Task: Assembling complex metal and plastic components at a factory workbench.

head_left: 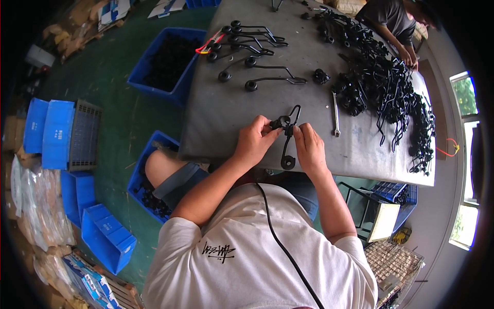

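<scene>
Over the near edge of the table, my left hand pinches a black round fitting between thumb and fingers. The fitting sits against a black bent-wire bracket, which has a narrow loop at its far end and a round black roller at its near end. My right hand grips the same bracket from the right, thumb and fingertips at its middle. Fingertips partly hide where fitting and wire meet. Similar bent-wire pieces with rollers lie in a row beyond my left hand.
A wrench lies right of my hands, beside a large heap of black wire parts. One small black cluster lies apart. Blue bins of black parts stand at the table's left. Another person works at the far right.
</scene>
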{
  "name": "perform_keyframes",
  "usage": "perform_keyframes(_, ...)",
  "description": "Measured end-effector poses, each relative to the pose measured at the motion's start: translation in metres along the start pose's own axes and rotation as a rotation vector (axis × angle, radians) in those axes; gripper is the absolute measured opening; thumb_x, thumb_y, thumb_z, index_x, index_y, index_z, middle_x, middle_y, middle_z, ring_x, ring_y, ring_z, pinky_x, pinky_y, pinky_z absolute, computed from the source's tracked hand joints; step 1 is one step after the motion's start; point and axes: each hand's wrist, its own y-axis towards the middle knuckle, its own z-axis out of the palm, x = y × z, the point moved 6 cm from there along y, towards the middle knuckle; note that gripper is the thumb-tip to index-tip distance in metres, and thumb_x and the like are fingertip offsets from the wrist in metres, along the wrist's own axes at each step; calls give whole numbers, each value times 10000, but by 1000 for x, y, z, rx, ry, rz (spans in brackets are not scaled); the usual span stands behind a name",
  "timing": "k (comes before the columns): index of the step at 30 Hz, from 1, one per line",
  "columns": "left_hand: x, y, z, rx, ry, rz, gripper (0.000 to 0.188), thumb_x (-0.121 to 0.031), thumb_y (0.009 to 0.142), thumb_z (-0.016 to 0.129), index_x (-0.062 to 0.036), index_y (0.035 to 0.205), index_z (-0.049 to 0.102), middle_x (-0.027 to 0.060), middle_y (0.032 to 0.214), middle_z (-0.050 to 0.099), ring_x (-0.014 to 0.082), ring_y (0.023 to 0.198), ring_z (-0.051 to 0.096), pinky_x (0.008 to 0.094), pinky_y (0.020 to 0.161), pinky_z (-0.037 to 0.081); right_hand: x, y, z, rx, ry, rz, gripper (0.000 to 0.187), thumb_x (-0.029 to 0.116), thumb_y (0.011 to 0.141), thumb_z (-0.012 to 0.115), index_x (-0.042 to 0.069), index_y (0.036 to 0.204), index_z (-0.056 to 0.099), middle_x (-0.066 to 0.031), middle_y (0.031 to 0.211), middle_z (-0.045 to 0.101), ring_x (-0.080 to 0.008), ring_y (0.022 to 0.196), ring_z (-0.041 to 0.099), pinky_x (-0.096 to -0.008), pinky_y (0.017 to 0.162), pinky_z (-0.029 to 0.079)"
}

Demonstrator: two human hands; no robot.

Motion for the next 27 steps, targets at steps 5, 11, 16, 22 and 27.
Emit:
perform_keyframes(5,0,-1,-1,-32,31,29,260,-164,873,782,-6,951,592,110,742,697,169,631,674,308,578,522,1,-2,2,-49,59,-1,222,230,1023,542,14,974,528,-215,883,598,-441,843,588,-502,726,461)
perform_keyframes(11,-2,-1,-2,-20,17,14,263,-164,870,783,-6,948,587,110,740,695,175,631,677,316,579,528,4,-9,-2,-136,67,-170,166,174,1000,561,13,986,524,-206,889,597,-438,840,586,-504,738,460)
perform_keyframes(16,-4,-1,-2,-15,18,57,259,-156,865,786,-9,945,588,110,740,696,174,632,681,312,578,533,1,-6,-1,-55,67,-115,169,167,998,561,9,964,511,-211,871,586,-442,823,579,-507,723,454)
perform_keyframes(22,-4,-2,-2,-18,46,80,258,-144,859,792,-11,945,588,114,754,702,186,635,689,310,573,534,-16,-2,10,15,142,67,354,300,1061,474,-9,895,524,-206,777,563,-395,733,572,-469,685,445)
perform_keyframes(27,-3,-4,-3,-23,11,37,267,-158,863,790,-9,963,592,115,762,706,181,657,695,312,588,537,-36,-3,19,224,326,462,483,377,1090,407,-4,870,605,-117,718,554,-196,679,532,-363,650,444)
